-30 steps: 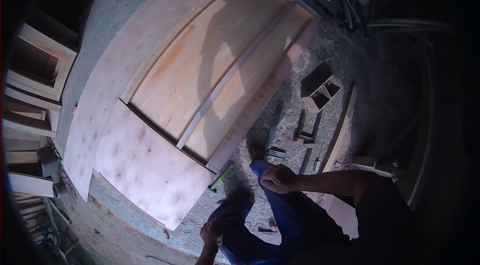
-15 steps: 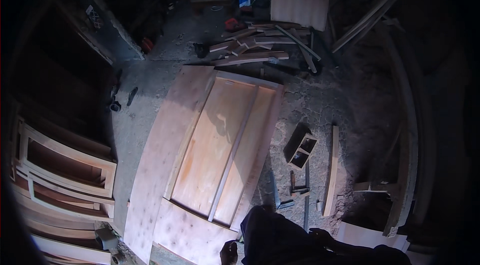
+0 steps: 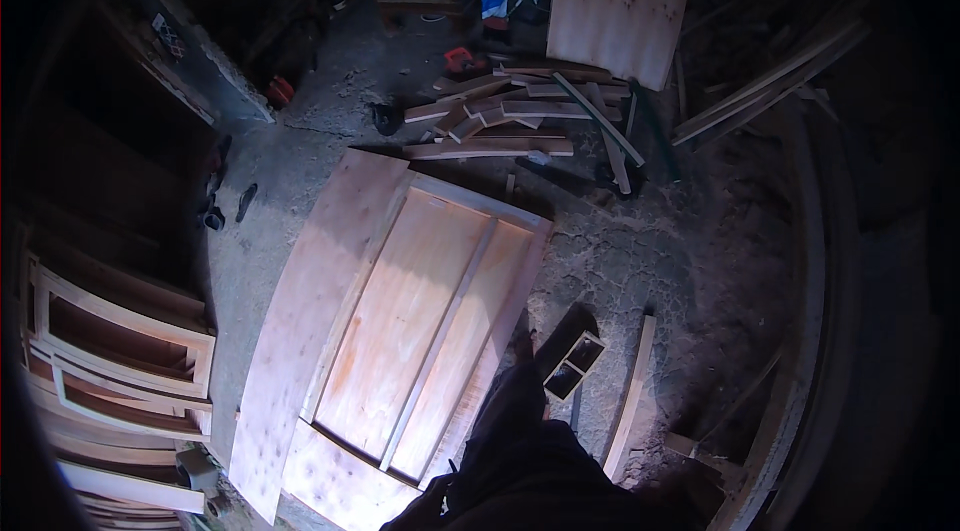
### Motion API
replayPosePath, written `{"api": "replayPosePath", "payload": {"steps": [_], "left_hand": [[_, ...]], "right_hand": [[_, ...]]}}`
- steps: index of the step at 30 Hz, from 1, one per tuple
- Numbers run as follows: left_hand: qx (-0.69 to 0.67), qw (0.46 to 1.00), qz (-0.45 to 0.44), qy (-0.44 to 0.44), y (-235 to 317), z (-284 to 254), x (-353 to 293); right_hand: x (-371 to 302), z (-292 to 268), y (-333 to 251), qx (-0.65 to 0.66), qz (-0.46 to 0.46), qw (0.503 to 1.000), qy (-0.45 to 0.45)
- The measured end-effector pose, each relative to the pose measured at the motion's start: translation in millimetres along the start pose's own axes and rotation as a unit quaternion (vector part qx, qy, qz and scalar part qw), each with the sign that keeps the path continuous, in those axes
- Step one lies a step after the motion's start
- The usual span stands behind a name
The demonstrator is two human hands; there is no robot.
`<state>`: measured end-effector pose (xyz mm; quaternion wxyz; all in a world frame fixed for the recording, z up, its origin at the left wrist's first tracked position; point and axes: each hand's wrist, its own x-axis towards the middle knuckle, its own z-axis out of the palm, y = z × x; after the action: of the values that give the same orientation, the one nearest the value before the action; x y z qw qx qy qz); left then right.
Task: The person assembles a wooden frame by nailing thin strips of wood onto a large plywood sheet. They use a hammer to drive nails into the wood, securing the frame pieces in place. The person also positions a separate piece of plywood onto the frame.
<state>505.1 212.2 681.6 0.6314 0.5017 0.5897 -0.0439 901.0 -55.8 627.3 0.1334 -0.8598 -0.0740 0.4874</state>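
Neither of my hands can be made out; my dark-clothed leg fills the lower middle, beside the lit boards. To its left lies a wooden frame with a lengthwise divider over a pale plywood panel. A longer plywood sheet extends beyond the frame's left side. A small open wooden box with two compartments sits on the floor just right of my leg. Farther right lies a straight wooden batten.
Cut wood strips are heaped beyond the frame, near a red tool. A plywood board stands behind them. Wooden frames are stacked at the left. Long boards lean at the far right.
My view has shifted, and my leg has come forward beside the box, now covering the tools that lay on the floor below it. The boards appear to lie as before.
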Motion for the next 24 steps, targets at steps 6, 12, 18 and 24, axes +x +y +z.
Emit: {"api": "replayPosePath", "payload": {"steps": [6,12,18,24], "left_hand": [[-0.069,0.998,0.003,0.001,107,-4,41],[-0.146,0.989,0.02,0.004,206,27,114],[-0.271,0.96,0.052,0.047,309,95,213],[-0.415,0.903,0.08,0.072,390,159,252]], "right_hand": [[85,-109,-115,-0.006,-0.042,0.999,0.004],[178,-196,-217,-0.034,-0.069,0.997,-0.009],[299,-277,-331,-0.103,-0.098,0.988,-0.053],[388,-389,-441,-0.179,-0.139,0.971,-0.076]]}}
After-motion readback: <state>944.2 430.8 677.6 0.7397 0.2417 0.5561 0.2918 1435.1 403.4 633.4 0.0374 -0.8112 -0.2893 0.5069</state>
